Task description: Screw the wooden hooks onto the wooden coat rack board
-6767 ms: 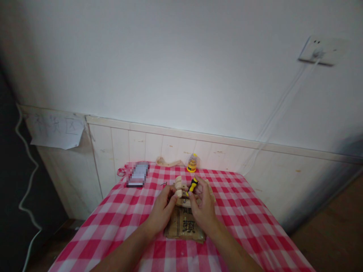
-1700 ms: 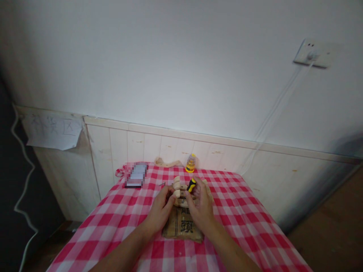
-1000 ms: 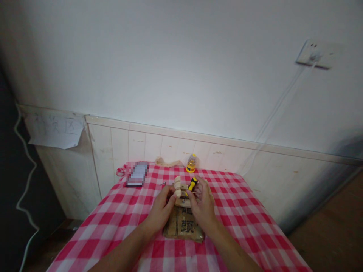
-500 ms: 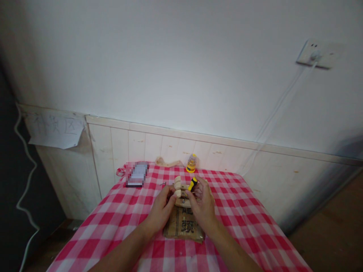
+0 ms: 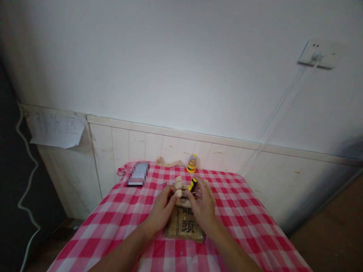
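Observation:
My left hand is closed, with thumb and fingers pinching a pale curved wooden piece. More of this wooden item, with small dark holes, spans the gap between both hands. A small yellow and black screwdriver is in my right hand, its handle tilted up to the right between thumb and fingers. The screwdriver's tip is too small and hidden to make out. Beneath the wood lies a brown paper packet with dark printed characters. Left of the wood is a small metal piece.
A red and white checked cloth covers the table. At its back edge stand a yellow, clear-topped container and a pale wooden strip. A phone lies back left. Behind is a wall with a socket and cable.
Both hands stay almost in place on the wooden piece and the screwdriver. The right fingers have shifted slightly around the screwdriver's handle, and the whole view has moved a little.

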The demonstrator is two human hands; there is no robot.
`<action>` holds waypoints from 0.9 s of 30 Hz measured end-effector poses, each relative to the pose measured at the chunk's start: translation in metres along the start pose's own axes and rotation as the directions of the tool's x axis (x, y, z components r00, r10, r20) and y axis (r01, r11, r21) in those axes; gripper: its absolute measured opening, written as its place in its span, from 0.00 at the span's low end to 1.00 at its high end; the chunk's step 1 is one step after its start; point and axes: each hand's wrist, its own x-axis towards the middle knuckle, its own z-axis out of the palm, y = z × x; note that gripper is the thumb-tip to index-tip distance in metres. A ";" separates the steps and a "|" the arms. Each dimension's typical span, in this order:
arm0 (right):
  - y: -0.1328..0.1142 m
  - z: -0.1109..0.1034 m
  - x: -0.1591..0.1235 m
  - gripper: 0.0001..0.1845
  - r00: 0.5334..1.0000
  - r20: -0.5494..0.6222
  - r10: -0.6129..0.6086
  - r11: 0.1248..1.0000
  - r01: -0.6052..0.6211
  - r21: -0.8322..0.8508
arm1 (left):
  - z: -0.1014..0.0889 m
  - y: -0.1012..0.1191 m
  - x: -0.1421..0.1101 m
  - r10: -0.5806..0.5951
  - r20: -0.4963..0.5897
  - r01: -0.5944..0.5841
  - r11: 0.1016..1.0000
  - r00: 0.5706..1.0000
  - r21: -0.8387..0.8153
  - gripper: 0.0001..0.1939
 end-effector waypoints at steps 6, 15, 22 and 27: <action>-0.008 -0.002 0.000 0.28 0.999 0.019 -0.029 0.999 0.030 -0.015 | 0.000 0.004 0.000 -0.015 -0.013 0.015 1.000 1.000 0.014 0.13; -0.010 -0.003 -0.002 0.29 0.999 0.047 -0.016 0.997 0.013 0.070 | -0.001 0.008 0.000 0.009 -0.029 -0.008 0.999 1.000 0.032 0.12; -0.006 -0.002 -0.001 0.30 0.999 0.046 -0.007 0.998 0.004 0.069 | -0.001 0.005 0.000 0.014 -0.022 -0.013 1.000 1.000 0.023 0.11; -0.003 -0.001 -0.002 0.30 0.998 0.055 0.022 0.995 -0.027 0.098 | 0.000 0.002 0.001 0.021 -0.030 -0.021 1.000 0.999 0.023 0.13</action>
